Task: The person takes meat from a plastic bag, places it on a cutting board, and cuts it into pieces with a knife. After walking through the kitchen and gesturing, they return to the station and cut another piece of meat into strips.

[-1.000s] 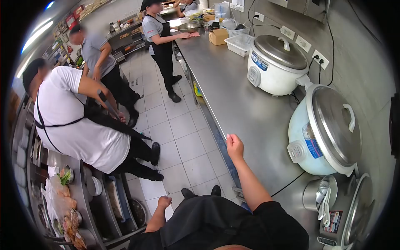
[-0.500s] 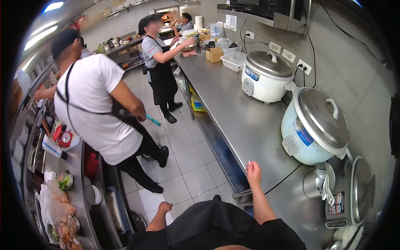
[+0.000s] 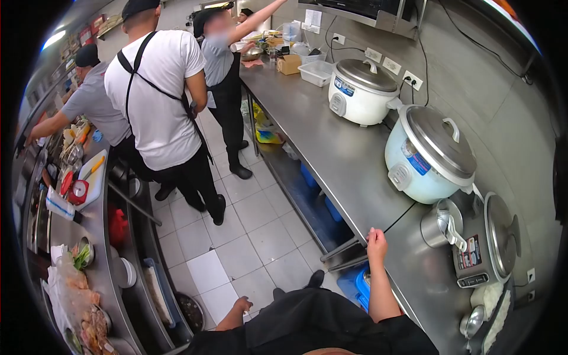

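My right hand [image 3: 377,245] is curled closed beside the front edge of the steel counter [image 3: 313,142], with nothing visible in it. My left hand [image 3: 241,306] hangs low over the tiled floor, its fingers loosely curled and partly turned away. Right of my right hand stands a steel pot [image 3: 435,228] with white-handled utensils in it, beside a grey rice cooker [image 3: 470,260]. Farther along the counter are a big pale-blue rice cooker [image 3: 408,157] and a white rice cooker [image 3: 359,97], both with lids on. A black cord runs across the counter.
A person in a white shirt [image 3: 157,97] stands ahead on the left, another in grey [image 3: 94,89] beyond. A third, in a black apron [image 3: 228,94], stands by the counter's far end. The left worktable [image 3: 97,231] holds a red scale [image 3: 78,191] and bagged food.
My view has moved forward along the aisle. The person in white now stands more upright, and the person at the counter has raised an arm. Another person in grey shows at left.
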`<state>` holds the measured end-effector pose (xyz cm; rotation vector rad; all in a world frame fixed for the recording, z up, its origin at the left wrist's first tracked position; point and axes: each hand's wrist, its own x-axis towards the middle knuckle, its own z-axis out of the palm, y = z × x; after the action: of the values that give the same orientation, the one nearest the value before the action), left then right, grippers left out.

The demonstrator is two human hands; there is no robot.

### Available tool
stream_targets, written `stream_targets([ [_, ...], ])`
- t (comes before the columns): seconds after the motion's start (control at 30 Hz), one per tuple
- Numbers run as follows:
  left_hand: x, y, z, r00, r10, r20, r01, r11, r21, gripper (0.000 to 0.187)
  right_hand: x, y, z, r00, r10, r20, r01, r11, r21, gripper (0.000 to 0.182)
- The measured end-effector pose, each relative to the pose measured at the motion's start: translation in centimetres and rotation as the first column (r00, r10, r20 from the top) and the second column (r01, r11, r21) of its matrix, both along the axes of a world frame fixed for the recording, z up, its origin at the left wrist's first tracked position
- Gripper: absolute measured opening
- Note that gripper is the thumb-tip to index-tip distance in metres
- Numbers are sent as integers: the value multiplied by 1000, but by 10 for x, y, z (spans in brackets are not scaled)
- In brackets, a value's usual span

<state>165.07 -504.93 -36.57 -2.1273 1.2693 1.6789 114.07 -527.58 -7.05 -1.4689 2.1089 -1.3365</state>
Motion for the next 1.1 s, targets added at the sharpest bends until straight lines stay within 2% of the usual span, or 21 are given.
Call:
stream_targets([
  [0.03,0,5,0,981,-193,-7,193,980,-53,71,1,0,2,1000,-6,-2,6,1000,-5,35],
  [0.17,0,11,12,977,-214,17,215,971,-104,64,-2,-4,3,1000,-2,6,2,1000,17,34],
  [0.2,-3,7,15,996,-44,77,47,998,-40,54,-4,-6,0,1000,24,-3,-24,999,22,34],
  [0.23,-5,3,13,996,-44,75,48,998,-50,54,-7,-6,-1,999,50,-13,-50,998,28,34],
  [0.3,-2,-5,9,996,79,45,-78,997,-27,42,-12,-7,-1,997,66,-35,-65,998,23,34],
  [0.33,2,-8,10,920,-375,112,390,901,-190,36,-14,-8,0,994,110,16,-111,993,37,33],
  [0.37,-3,-15,12,920,-376,113,391,899,-199,36,-19,-9,-4,986,154,67,-157,986,49,32],
  [0.43,-11,-32,19,876,-461,144,477,873,-106,35,-27,-11,-14,979,183,94,-187,982,33,31],
  [0.5,-26,-44,17,887,-433,162,453,885,-112,36,-33,-15,-24,970,221,105,-226,973,43,31],
  [0.57,-41,-49,18,975,-203,93,211,973,-89,42,-35,-13,-21,965,237,116,-243,969,41,32],
  [0.6,-48,-48,18,974,-203,99,212,973,-89,42,-35,-12,-21,963,245,110,-251,967,44,32],
  [0.67,-64,-45,20,890,-443,112,457,860,-227,48,-34,-9,-19,963,256,86,-259,966,28,33],
  [0.83,-105,-27,24,920,-385,76,392,909,-143,52,-31,0,-4,964,266,2,-265,963,-39,34],
  [0.93,-117,-10,23,769,-607,201,638,750,-176,52,-34,0,-6,954,300,12,-299,953,-51,30],
  [1.1,-119,20,32,834,-522,179,545,830,-120,51,-34,0,-7,943,333,-18,-332,936,-120,33],
])
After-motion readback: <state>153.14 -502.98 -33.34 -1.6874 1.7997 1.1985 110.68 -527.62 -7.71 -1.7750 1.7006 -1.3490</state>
